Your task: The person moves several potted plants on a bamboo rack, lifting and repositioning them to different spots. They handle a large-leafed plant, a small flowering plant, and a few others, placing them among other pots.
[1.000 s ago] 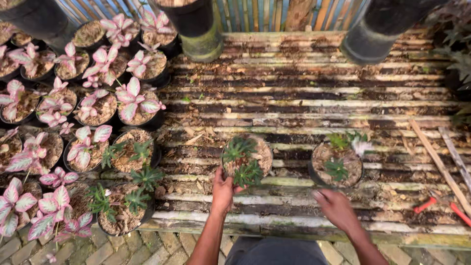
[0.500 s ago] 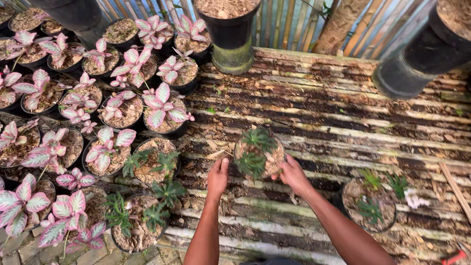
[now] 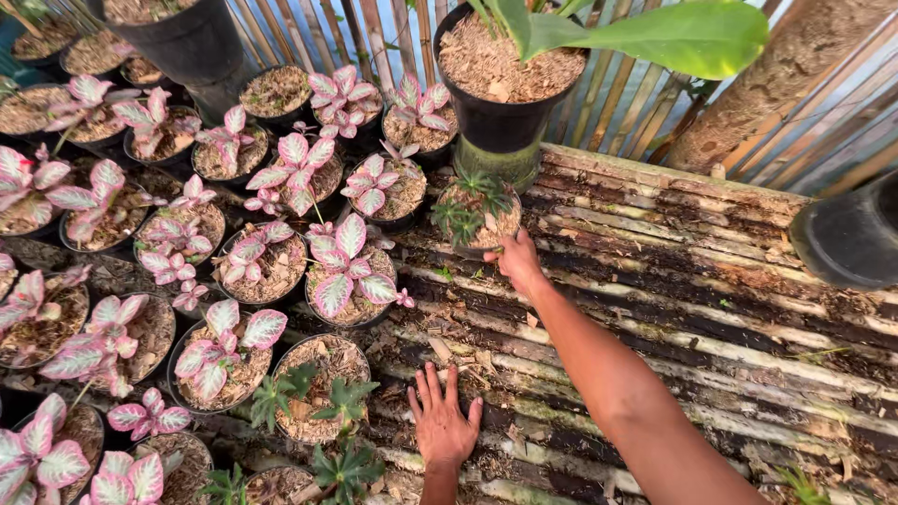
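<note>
— Two hands out, both bare. Right hand (image 3: 517, 260) at the end of a long, nearly straight arm, reaching up and away across the slatted bamboo table (image 3: 711, 309). Fingers at the near rim of a small pot of spiky green plants (image 3: 475, 217), touching it; grip partly hidden behind the rim, so cannot tell how tightly closed.

— And the left?

— Left hand (image 3: 441, 421) flat on the slats, palm down, fingers spread wide, holding nothing. Just right of a brown-soil pot with green rosettes (image 3: 323, 388), close but not touching.

— Where exactly is the small pot sitting?

— At the far edge of the table, just in front of a tall black pot of wood chips (image 3: 510, 89), just beside the pink-leaved plants (image 3: 346, 266) that fill the left side. Upright, resting on the slats.

— Different from half a second back?

— Plenty. Back then held between both hands, near the middle of the table, close to the body. Now moved up to the back row beside the pink-leaved pots. Left hand dropped off the pot and down onto the slats. Right arm stretched out far longer than before. View shifted forward too, with a broad green leaf (image 3: 673, 37) now at the top.
</note>
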